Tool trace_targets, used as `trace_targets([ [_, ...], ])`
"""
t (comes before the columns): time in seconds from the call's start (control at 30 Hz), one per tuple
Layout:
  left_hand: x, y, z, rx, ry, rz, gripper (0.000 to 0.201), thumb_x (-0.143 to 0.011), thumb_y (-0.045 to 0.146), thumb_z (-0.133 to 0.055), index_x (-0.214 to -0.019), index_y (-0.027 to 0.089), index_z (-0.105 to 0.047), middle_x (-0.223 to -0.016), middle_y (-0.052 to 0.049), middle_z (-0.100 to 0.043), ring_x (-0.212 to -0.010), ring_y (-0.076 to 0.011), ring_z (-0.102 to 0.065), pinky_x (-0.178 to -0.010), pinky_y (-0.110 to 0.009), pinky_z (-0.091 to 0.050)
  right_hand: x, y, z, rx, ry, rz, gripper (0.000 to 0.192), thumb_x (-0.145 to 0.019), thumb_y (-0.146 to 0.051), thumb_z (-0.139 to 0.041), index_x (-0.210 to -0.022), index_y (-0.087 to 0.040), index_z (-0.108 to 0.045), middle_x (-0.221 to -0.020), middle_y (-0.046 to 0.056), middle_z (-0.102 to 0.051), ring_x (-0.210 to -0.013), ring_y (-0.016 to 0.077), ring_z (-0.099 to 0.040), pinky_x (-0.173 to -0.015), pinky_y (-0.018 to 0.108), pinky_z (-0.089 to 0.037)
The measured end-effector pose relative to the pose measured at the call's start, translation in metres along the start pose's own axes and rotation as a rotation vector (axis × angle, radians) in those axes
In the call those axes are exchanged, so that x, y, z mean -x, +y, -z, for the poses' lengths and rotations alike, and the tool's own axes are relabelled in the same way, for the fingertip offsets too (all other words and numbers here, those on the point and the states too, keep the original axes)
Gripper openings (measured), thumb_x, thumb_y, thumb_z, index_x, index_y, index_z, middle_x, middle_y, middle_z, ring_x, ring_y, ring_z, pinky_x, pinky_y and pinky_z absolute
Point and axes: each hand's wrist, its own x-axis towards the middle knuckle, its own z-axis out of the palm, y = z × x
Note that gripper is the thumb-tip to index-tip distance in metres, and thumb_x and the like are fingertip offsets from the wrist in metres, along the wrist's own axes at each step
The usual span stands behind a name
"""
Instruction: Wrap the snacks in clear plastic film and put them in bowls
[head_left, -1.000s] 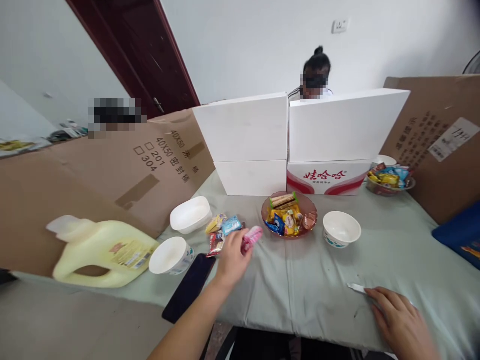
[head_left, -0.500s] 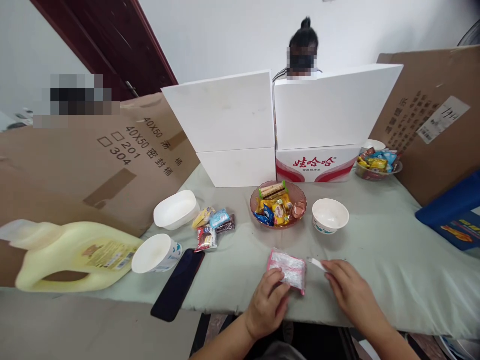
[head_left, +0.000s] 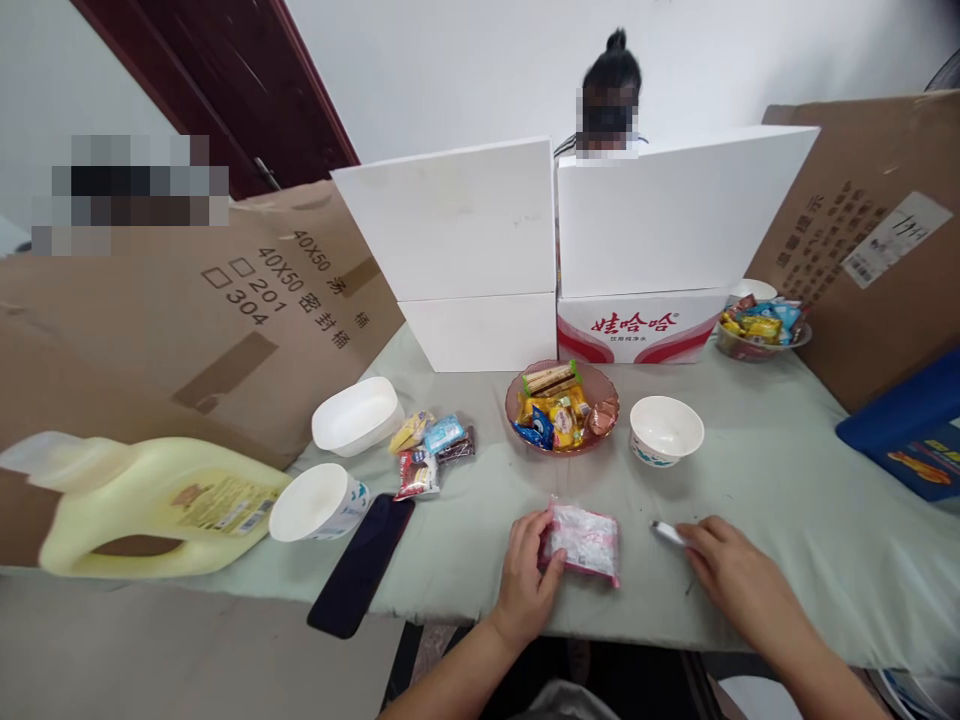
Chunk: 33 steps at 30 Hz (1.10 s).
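Note:
My left hand (head_left: 526, 580) holds the left end of a pink and white snack packet (head_left: 585, 541) that lies flat on the pale green tablecloth (head_left: 780, 470) near the front edge. To its right my right hand (head_left: 731, 572) rests on the cloth, fingertips on a small white strip-like thing (head_left: 667, 532). Whether the fingers grip it is not clear. Beyond them stand a brown glass dish of wrapped sweets (head_left: 562, 408) and an empty white bowl (head_left: 666, 430).
Loose snack packets (head_left: 429, 452), a white paper cup (head_left: 319, 502), a white tray (head_left: 357, 415), a black phone (head_left: 361, 563) and a yellow jug (head_left: 154, 503) lie left. White boxes (head_left: 570, 250) and cardboard sheets wall the table; a person sits behind them. A second sweet dish (head_left: 761, 328) is far right.
My left hand took the pink packet from the snack pile and brought it to the front edge. My right hand slid left with the small white thing, then back a little to the right.

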Motion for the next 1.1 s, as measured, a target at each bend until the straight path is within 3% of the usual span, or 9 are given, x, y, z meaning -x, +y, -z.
trace_targets([
  [0.13,-0.001,0.000,0.000,0.018,-0.031,0.062,0.043,-0.094,0.035,-0.051,-0.134,0.019,-0.048,-0.107,-0.011,-0.058,-0.097,-0.0228,-0.058,-0.086,-0.041,-0.051,0.011,0.015,-0.004,-0.023,0.183,-0.070,0.031,-0.090,-0.037,-0.043,-0.097,-0.021,-0.069,-0.095,0.011,-0.065,-0.088,0.0263,-0.061,-0.080,0.043,-0.049],
  [0.23,-0.006,0.004,0.000,0.014,-0.058,0.075,0.038,-0.092,0.035,-0.054,-0.126,0.019,-0.057,-0.096,-0.009,-0.059,-0.089,-0.0219,-0.058,-0.080,-0.038,-0.051,0.007,-0.025,-0.008,-0.258,0.239,-0.033,0.031,-0.092,-0.043,-0.047,-0.107,-0.023,-0.065,-0.108,0.010,-0.063,-0.103,0.0253,-0.059,-0.090,0.042,-0.049],
  [0.37,-0.016,0.012,0.002,0.037,-0.088,0.113,0.017,-0.089,0.032,-0.056,-0.092,0.020,-0.068,-0.081,-0.005,-0.059,-0.078,-0.0197,-0.058,-0.071,-0.032,-0.049,-0.008,-0.088,-0.021,-0.419,0.097,0.086,0.043,-0.085,-0.039,-0.059,-0.126,-0.025,-0.055,-0.112,0.009,-0.059,-0.099,0.0225,-0.062,-0.082,0.036,-0.054],
  [0.47,-0.022,0.014,0.008,0.093,-0.071,0.190,0.016,-0.088,0.030,-0.055,-0.080,0.019,-0.064,-0.078,-0.003,-0.059,-0.072,-0.0171,-0.058,-0.066,-0.028,-0.047,-0.020,-0.105,-0.029,-0.381,0.060,0.082,0.027,-0.088,-0.036,-0.055,-0.110,-0.023,-0.063,-0.097,0.007,-0.061,-0.081,0.0195,-0.064,-0.071,0.033,-0.054],
  [0.6,-0.016,0.002,0.024,0.188,0.015,0.331,0.020,-0.087,0.038,-0.053,-0.079,0.020,-0.056,-0.074,-0.001,-0.058,-0.068,-0.0158,-0.057,-0.064,-0.026,-0.047,-0.024,-0.082,-0.027,-0.463,0.098,-0.031,0.028,-0.095,-0.038,-0.039,-0.086,-0.022,-0.060,-0.084,0.005,-0.065,-0.076,0.0183,-0.064,-0.070,0.030,-0.051],
  [0.8,0.010,-0.023,0.059,0.228,0.133,0.487,0.028,-0.084,0.049,-0.055,-0.084,0.021,-0.052,-0.076,-0.001,-0.060,-0.070,-0.0179,-0.063,-0.067,-0.029,-0.053,0.007,-0.011,-0.011,-0.409,0.226,-0.455,0.036,-0.083,-0.053,-0.046,-0.091,-0.022,-0.062,-0.078,0.005,-0.070,-0.068,0.0207,-0.066,-0.061,0.032,-0.050],
  [0.93,0.016,-0.013,0.073,0.011,0.318,0.214,0.010,-0.088,0.031,-0.053,-0.091,0.022,-0.054,-0.084,-0.003,-0.060,-0.078,-0.0185,-0.062,-0.072,-0.030,-0.052,0.021,-0.016,0.006,-0.359,0.377,-0.394,0.034,-0.084,-0.052,-0.049,-0.093,-0.022,-0.063,-0.077,0.005,-0.067,-0.066,0.0193,-0.062,-0.060,0.031,-0.050],
  [1.03,0.005,0.005,0.069,-0.084,0.048,-0.112,0.012,-0.089,0.020,-0.048,-0.092,0.022,-0.059,-0.085,-0.005,-0.063,-0.082,-0.0198,-0.062,-0.077,-0.033,-0.052,0.015,-0.044,0.010,-0.404,0.246,-0.035,0.022,-0.091,-0.041,-0.048,-0.090,-0.024,-0.062,-0.082,0.004,-0.067,-0.073,0.0178,-0.063,-0.068,0.030,-0.050],
  [1.1,-0.006,0.012,0.060,-0.189,-0.130,-0.164,0.017,-0.090,0.020,-0.048,-0.099,0.022,-0.062,-0.093,-0.008,-0.067,-0.093,-0.0228,-0.063,-0.086,-0.038,-0.051,0.006,-0.058,0.002,-0.356,0.123,0.144,0.020,-0.094,-0.036,-0.047,-0.094,-0.025,-0.063,-0.093,0.005,-0.068,-0.088,0.0193,-0.065,-0.078,0.032,-0.051],
])
